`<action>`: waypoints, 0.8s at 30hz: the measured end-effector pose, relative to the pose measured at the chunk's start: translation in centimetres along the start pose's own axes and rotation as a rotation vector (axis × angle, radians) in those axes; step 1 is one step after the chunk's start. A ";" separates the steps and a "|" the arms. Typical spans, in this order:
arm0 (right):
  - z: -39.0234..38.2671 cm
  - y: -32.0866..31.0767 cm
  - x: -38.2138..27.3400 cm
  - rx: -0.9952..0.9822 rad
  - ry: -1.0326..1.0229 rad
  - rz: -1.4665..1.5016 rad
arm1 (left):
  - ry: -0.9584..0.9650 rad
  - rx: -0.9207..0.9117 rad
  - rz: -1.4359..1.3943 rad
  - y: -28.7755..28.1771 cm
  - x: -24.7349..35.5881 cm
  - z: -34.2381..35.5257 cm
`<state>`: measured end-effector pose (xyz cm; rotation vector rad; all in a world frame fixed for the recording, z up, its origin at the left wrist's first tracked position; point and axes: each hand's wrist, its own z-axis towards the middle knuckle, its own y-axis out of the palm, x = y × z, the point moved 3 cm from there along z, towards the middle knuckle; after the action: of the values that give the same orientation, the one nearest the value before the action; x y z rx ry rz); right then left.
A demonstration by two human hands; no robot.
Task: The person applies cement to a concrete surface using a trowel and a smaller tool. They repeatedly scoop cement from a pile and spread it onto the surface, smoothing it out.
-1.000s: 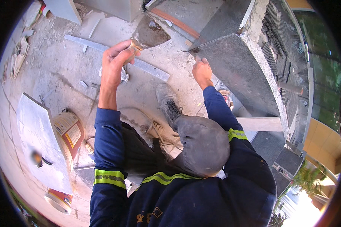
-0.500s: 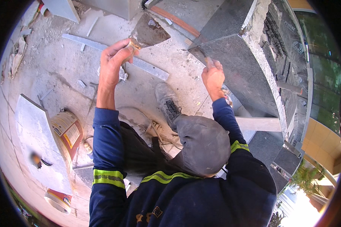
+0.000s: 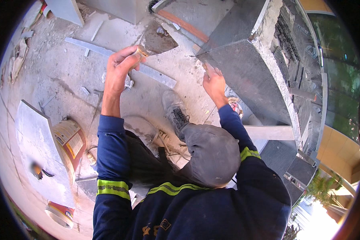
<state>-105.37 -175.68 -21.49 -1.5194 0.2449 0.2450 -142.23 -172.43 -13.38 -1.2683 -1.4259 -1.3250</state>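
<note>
My left hand is closed around the handle of a trowel. The trowel's triangular blade points away from me, brown and dirty, with a small pale lump of material on it. On the other side, my right hand grips a thin tool with a light brown end; its exact kind is too small to make out. This hand is beside the lower edge of a large dark grey stone slab, close to the joint with a second dark slab.
A pale stone strip lies on the dusty floor beyond my boot. To the left, a light slab leans by a bucket; another bucket lies nearer. A pale crosspiece sticks out below the dark slab.
My right hand has moved left and slightly nearer with its thin tool, away from the dark slab's face. The left hand with the trowel has shifted only slightly.
</note>
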 end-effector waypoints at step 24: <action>1.9 5.0 3.0 0.081 0.006 0.113 | 0.060 0.007 -0.103 0.4 0.4 0.2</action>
<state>-104.03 -173.61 -27.16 -1.4280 0.3424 0.3165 -141.93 -172.18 -12.91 -1.1539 -1.4697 -1.4134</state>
